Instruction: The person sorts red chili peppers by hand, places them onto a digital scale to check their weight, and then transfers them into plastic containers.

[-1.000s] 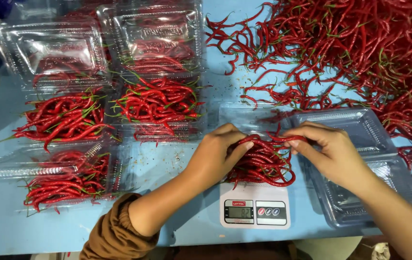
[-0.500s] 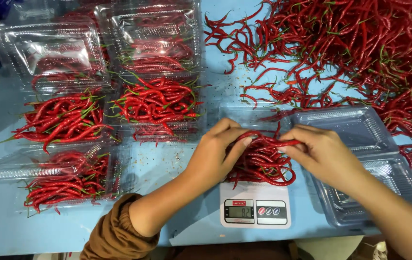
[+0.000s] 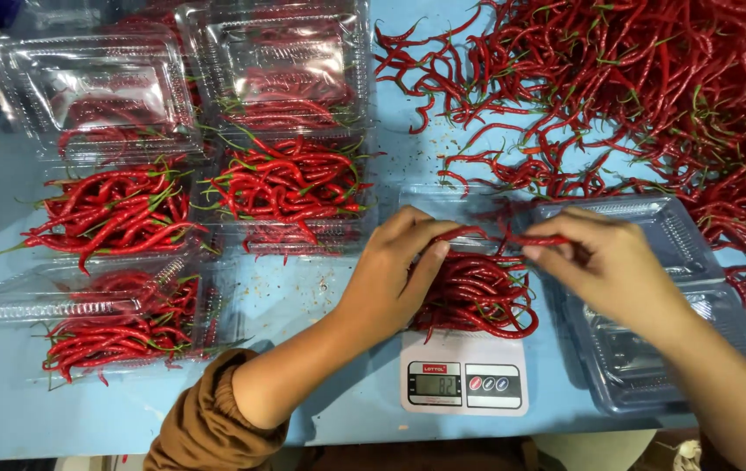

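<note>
Since a moment ago both hands have barely shifted over the heap of long red chillies [image 3: 477, 296] piled on the small white digital kitchen scale [image 3: 464, 379]; the left hand [image 3: 395, 275] rests curled on the heap's left edge, fingers bent loosely around a few pods, while the right hand [image 3: 604, 262] pinches a single red chilli [image 3: 540, 240] between thumb and fingertips just above it, beside stacked empty clear plastic clamshell trays [image 3: 652, 349] on the blue table [image 3: 320, 288]

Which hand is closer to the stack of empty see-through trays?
The right hand. It hovers over the near-left corner of the empty trays, pinching a chili. The left hand is farther left, across the chilies piled on the scale.
</note>
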